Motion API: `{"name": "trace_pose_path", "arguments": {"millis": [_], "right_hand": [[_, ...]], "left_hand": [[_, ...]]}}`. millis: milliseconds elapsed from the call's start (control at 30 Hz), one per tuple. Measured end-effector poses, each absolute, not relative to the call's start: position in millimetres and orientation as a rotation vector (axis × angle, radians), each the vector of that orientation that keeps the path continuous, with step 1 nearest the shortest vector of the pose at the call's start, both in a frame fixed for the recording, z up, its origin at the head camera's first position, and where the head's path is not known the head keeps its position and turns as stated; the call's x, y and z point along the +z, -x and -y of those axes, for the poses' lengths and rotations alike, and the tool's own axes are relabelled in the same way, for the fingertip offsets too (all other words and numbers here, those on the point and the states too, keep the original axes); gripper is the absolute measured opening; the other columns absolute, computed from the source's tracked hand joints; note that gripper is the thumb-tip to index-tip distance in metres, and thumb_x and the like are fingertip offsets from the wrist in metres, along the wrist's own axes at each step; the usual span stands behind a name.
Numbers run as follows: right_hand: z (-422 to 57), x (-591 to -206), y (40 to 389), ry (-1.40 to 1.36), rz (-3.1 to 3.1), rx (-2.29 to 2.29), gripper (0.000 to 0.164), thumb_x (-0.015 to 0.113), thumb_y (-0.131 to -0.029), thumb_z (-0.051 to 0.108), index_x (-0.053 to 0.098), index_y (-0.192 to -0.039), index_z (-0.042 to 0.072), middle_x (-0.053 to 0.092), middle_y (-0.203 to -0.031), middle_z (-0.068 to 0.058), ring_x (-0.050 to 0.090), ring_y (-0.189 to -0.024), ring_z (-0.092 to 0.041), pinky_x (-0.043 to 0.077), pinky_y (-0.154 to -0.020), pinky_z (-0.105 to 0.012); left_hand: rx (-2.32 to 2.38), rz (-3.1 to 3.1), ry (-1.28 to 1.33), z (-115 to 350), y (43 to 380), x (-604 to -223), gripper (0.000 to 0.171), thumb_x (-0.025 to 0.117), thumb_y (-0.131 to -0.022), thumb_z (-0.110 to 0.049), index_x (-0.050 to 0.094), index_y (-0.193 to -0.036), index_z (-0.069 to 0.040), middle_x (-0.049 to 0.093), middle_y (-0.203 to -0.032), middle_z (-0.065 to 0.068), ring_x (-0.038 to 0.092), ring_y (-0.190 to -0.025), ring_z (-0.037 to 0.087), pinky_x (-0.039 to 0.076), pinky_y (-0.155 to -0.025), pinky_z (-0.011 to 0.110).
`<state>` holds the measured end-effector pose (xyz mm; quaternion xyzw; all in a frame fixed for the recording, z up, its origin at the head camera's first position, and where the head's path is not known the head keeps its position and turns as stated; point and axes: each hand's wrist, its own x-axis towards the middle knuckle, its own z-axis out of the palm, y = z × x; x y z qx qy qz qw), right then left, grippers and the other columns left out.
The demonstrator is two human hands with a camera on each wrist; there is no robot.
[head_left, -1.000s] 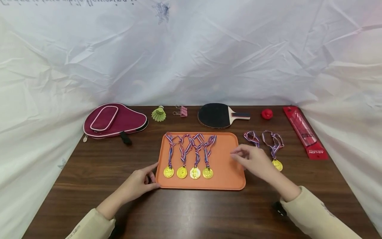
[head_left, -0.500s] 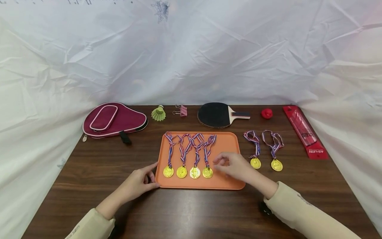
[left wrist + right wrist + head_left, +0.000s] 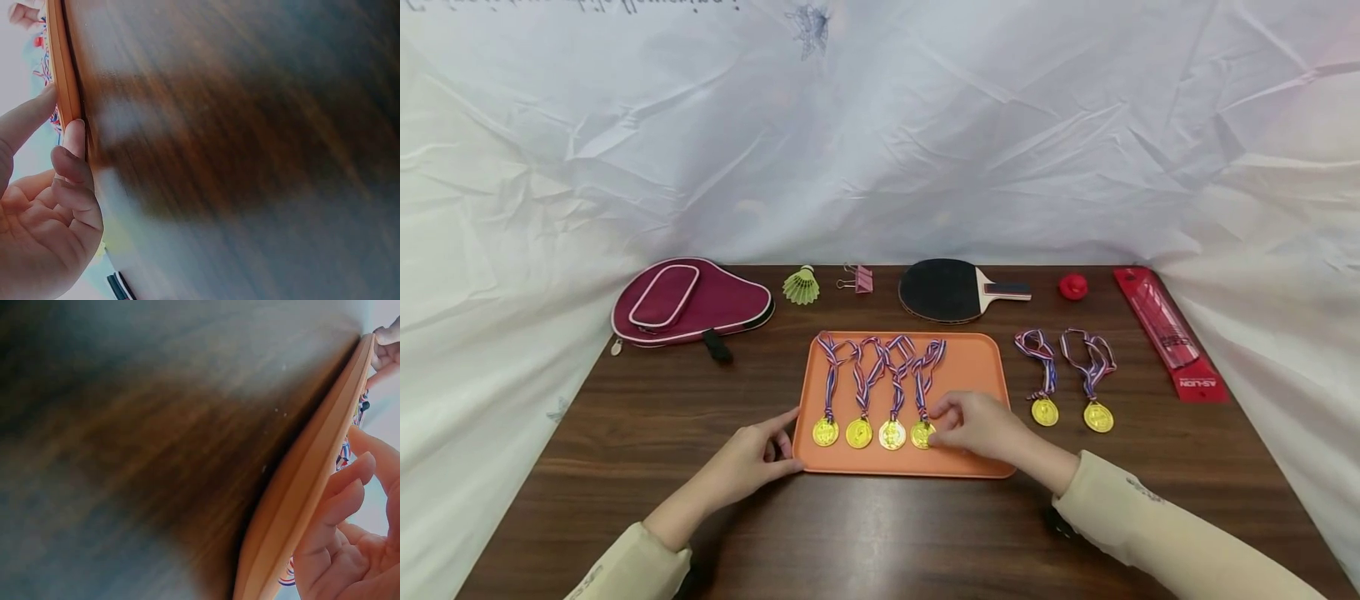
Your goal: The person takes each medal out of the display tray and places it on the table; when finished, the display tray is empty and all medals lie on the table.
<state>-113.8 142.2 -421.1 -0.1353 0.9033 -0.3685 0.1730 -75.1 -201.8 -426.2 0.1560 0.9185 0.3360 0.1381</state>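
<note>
Several gold medals with striped ribbons lie side by side on the orange tray (image 3: pixel 973 367). My left hand (image 3: pixel 747 460) grips the tray's near left corner, the index finger on its left edge and the thumb at the front. In the left wrist view the fingertips (image 3: pixel 75 128) touch the orange rim. Over the tray my right hand (image 3: pixel 973 425) has its thumb and index finger at the rightmost medal (image 3: pixel 921 434), pinching its right side and covering part of it. The right wrist view shows the curled right fingers (image 3: pixel 337 494) above the tray wall; the medal's disc is hidden there.
Two more medals, one nearer (image 3: pixel 1044 412) and one farther right (image 3: pixel 1098 417), lie right of the tray. Along the back are a maroon paddle case (image 3: pixel 722 300), shuttlecock (image 3: pixel 801 286), pink binder clip (image 3: pixel 862 279), black table tennis paddle (image 3: pixel 940 290), red toy (image 3: pixel 1073 287) and red packet (image 3: pixel 1168 333).
My right hand has moved left from the tray's right edge to the rightmost medal on it, uncovering a medal beside the tray. The left hand and the tray stay put.
</note>
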Motion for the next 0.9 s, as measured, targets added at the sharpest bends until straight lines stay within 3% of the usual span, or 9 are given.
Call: {"name": "trace_pose_path", "arguments": {"millis": [233, 633, 900], "right_hand": [[-136.8, -418.7, 114.5, 0.411, -2.6, -0.945, 0.039, 0.081, -0.061, 0.037, 0.061, -0.086, 0.014, 0.055, -0.062, 0.006, 0.051, -0.057, -0.01, 0.041, -0.056, -0.028], [-134.9, -419.1, 118.2, 0.413, -2.592, -0.9, 0.031, 0.081, -0.063, 0.03, 0.062, -0.081, 0.014, 0.055, -0.061, 0.007, 0.051, -0.057, -0.009, 0.041, -0.058, -0.029], [-132.9, -419.7, 120.2, 0.41, -2.622, -0.871, 0.039, 0.082, -0.059, 0.037, 0.06, -0.083, 0.015, 0.053, -0.06, 0.005, 0.049, -0.055, -0.009, 0.038, -0.053, -0.027]], "left_hand": [[0.969, -2.656, -0.451, 201.9, 75.4, -426.9, 0.072, 0.072, -0.075, -0.027, 0.039, -0.135, -0.006, 0.052, -0.073, -0.009, 0.045, -0.054, 0.006, 0.039, -0.048, 0.022], [0.971, -2.651, -0.452, 201.3, 75.4, -425.1, 0.072, 0.073, -0.075, -0.025, 0.038, -0.135, -0.004, 0.053, -0.073, -0.008, 0.045, -0.054, 0.006, 0.039, -0.048, 0.022], [0.97, -2.651, -0.447, 200.9, 75.1, -425.3, 0.072, 0.073, -0.075, -0.025, 0.038, -0.135, -0.004, 0.053, -0.073, -0.007, 0.045, -0.054, 0.006, 0.039, -0.048, 0.022]]}}
